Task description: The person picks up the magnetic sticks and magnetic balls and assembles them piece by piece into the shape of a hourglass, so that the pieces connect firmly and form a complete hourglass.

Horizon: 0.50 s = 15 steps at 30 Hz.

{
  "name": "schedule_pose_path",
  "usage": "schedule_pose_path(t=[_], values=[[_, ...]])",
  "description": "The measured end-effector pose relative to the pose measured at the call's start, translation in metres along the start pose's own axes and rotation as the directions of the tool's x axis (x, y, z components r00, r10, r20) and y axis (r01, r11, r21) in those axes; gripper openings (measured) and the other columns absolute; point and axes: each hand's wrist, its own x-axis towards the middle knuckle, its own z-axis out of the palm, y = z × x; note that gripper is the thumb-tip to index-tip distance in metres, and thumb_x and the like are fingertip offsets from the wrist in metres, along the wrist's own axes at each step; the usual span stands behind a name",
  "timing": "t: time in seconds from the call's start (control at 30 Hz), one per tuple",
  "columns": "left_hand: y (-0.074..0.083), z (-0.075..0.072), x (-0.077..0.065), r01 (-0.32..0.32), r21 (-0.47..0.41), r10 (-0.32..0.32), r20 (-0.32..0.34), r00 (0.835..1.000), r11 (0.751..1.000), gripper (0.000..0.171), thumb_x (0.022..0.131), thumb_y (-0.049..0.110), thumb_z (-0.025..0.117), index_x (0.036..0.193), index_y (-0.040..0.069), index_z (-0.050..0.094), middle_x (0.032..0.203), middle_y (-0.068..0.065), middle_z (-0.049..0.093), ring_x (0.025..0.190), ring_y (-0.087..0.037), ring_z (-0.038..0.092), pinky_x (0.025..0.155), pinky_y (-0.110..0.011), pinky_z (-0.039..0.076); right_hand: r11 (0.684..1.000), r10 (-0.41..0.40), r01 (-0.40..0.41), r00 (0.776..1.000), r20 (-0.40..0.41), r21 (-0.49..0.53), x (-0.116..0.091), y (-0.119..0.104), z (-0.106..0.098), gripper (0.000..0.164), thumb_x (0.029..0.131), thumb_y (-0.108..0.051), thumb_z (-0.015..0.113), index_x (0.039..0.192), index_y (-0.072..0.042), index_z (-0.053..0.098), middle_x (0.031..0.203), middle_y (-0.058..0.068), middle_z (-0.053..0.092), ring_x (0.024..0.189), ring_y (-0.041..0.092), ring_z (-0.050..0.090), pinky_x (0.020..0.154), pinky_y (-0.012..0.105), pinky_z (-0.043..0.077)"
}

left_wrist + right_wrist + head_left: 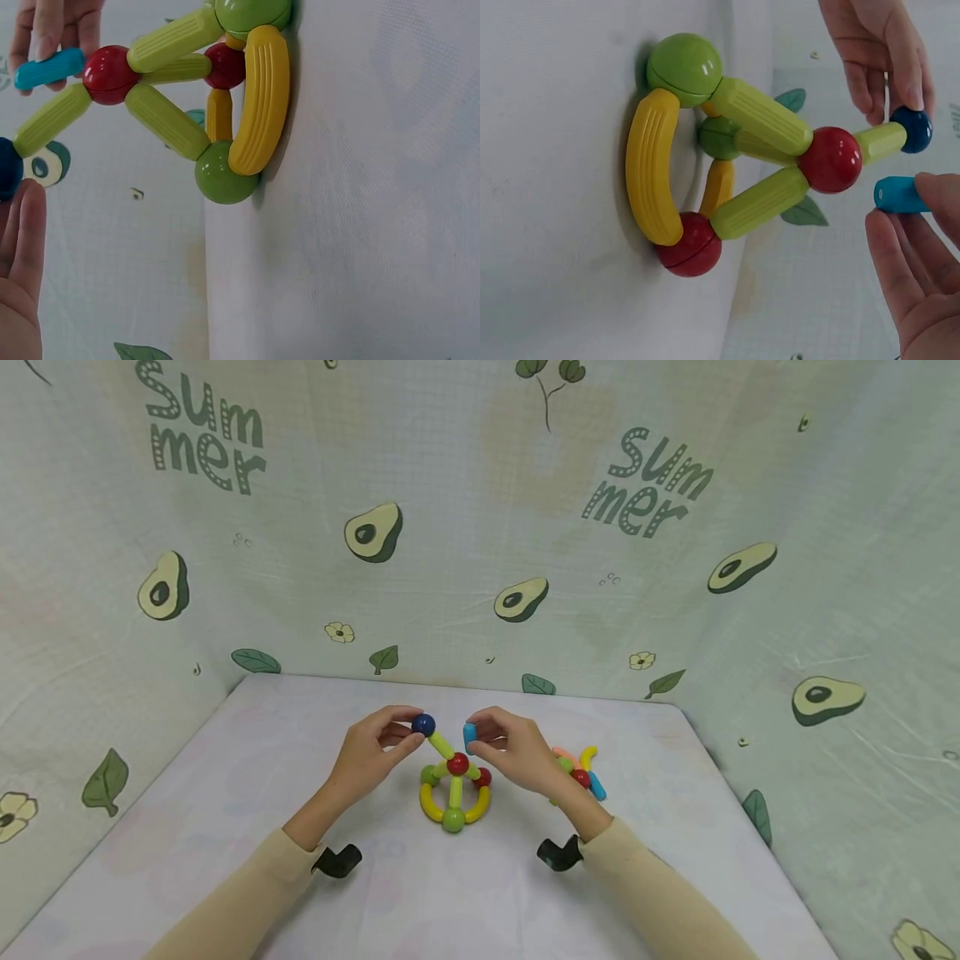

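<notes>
My left hand [369, 750] holds the dark blue ball [423, 725] between thumb and fingers. This ball tops a slanting light-green rod [52, 120] that rises from the red ball [830, 160] at the structure's peak. Below, several green rods spread down to green and red balls joined by curved yellow rods [652, 166], forming a ring base on the table. Right of the peak, my right hand [516, 750] pinches a short blue rod [469, 737]; the right wrist view shows its near end apart from the red ball.
Loose toy pieces lie behind the right wrist: a red ball [580, 777], a yellow curved rod [588, 757], a blue rod [597, 786] and a pink piece [565, 755]. Patterned cloth [450, 635] walls the white table [420, 893] at the back and sides.
</notes>
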Motion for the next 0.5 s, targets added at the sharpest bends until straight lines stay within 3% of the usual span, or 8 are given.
schedule_pose_path(t=[0.17, 0.5], values=[[0.000, -0.001, -0.001, 0.027, -0.050, -0.027, 0.009, 1.000, 0.998, 0.037, 0.098, 0.018, 0.079, 0.134, 0.015, 0.069, 0.128, -0.002, 0.072, 0.106, -0.017, 0.074, 0.092, -0.020, 0.058, 1.000, 0.015, -0.015, 1.000, 0.013, 0.027, 0.003, -0.005, 0.005, 0.032, 0.099, -0.010, 0.077, 0.129, -0.011, 0.065, 0.115, 0.003, 0.075, 0.105, 0.018, 0.074, 0.092, 0.030, 0.061], [0.003, -0.002, -0.002, 0.054, -0.071, -0.054, 0.008, 0.999, 0.996, 0.038, 0.097, 0.019, 0.080, 0.133, 0.015, 0.069, 0.128, -0.003, 0.072, 0.108, -0.017, 0.074, 0.092, -0.022, 0.059, 0.998, 0.042, -0.043, 0.999, 0.028, 0.038, 0.004, -0.004, 0.012, 0.032, 0.099, -0.009, 0.076, 0.128, -0.012, 0.064, 0.115, 0.003, 0.075, 0.106, 0.018, 0.074, 0.092, 0.029, 0.061]])
